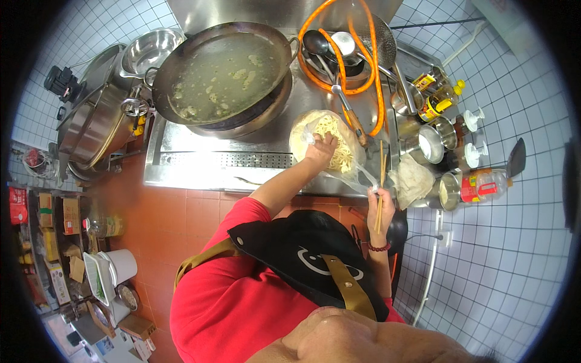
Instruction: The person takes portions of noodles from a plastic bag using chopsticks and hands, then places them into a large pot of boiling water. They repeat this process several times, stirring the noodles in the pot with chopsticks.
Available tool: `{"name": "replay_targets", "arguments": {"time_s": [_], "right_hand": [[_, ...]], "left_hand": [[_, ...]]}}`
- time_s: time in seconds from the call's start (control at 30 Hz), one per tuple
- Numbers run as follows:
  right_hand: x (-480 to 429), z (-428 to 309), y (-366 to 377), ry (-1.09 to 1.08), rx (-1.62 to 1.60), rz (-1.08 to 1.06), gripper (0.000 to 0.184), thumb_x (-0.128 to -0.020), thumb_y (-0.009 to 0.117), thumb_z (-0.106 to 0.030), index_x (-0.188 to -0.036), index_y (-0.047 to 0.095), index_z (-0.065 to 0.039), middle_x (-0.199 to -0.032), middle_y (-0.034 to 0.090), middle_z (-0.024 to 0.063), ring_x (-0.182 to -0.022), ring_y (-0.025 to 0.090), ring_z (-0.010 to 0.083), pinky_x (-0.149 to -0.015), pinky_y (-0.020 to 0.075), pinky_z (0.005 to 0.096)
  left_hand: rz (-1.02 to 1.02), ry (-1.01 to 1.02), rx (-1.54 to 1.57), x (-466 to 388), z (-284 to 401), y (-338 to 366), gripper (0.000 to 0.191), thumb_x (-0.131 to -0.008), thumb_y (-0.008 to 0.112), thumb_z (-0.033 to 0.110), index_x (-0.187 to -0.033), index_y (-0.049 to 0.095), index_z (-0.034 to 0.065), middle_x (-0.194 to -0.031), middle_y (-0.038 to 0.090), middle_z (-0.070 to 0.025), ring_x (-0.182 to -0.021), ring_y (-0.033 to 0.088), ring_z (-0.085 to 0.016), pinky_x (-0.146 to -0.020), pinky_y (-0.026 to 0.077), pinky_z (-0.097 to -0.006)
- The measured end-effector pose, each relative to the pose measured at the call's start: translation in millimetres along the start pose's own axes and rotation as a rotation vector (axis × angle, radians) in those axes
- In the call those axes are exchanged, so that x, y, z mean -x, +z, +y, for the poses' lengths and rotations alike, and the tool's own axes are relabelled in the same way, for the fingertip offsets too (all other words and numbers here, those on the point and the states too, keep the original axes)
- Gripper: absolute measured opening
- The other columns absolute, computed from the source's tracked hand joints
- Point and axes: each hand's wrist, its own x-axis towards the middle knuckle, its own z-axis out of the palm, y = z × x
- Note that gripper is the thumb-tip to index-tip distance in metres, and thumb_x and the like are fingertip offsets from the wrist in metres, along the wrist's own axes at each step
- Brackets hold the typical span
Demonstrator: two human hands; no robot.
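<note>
My left hand [321, 149] reaches onto a heap of pale yellow noodles [341, 162]. Its fingertips sink among the strands, so their grip is hidden. A clear plastic bag [358, 178] lies around the noodles, over a round pale support [297, 136] on the steel stove top. Farther right, my right hand [381, 211] holds a pair of wooden chopsticks [382, 170], pointing away from me. A gathered end of the bag is also pinched in its fingers. Beyond my left arm, a large wok [222, 75] sits tilted, filled with cloudy liquid with pale and green bits.
An orange hose [377, 90] loops over pans and ladles behind the noodles. A wooden-handled utensil [349, 109] lies close by. Seasoning pots [429, 144], a crumpled cloth [412, 180] and an oil bottle [440, 102] line the right side. A steel bowl [152, 51] stands left of the wok.
</note>
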Motion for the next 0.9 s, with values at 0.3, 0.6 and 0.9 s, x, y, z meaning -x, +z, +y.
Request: {"name": "replay_targets", "arguments": {"time_s": [0.3,0.6,0.9], "right_hand": [[-2.2,0.8,0.4,-0.042,-0.025,-0.011,0.009,-0.087,0.063,-0.006,-0.092,0.060,0.000,-0.078,0.058,0.0084,-0.067,0.054,0.0150,-0.063,0.0446,0.0270],[-2.9,2.0,-1.4,-0.007,-0.018,-0.025,0.009,-0.087,0.063,-0.006,-0.091,0.059,0.000,-0.078,0.058,0.0088,-0.067,0.053,0.0155,-0.063,0.0442,0.0272],[-3.9,3.1,-1.1,0.002,-0.006,-0.023,0.010,-0.087,0.064,-0.006,-0.090,0.058,0.001,-0.076,0.056,0.0094,-0.066,0.052,0.0166,-0.061,0.0437,0.0282]], "left_hand": [[0.006,0.020,0.037,-1.4,-2.6,4.5,0.048,-0.078,0.058,0.008,-0.124,0.044,0.0071,-0.122,0.047,-0.0116,-0.106,0.053,-0.035,-0.082,0.049,-0.0464],[-0.074,0.008,0.056,-3.7,0.1,-5.9,0.044,-0.078,0.058,0.008,-0.120,0.045,0.0060,-0.120,0.048,-0.0114,-0.107,0.052,-0.035,-0.083,0.049,-0.0469],[-0.060,0.023,0.090,-3.1,-1.6,-5.6,0.043,-0.078,0.057,0.007,-0.119,0.046,0.0053,-0.120,0.047,-0.0119,-0.110,0.051,-0.037,-0.087,0.047,-0.0482]]}}
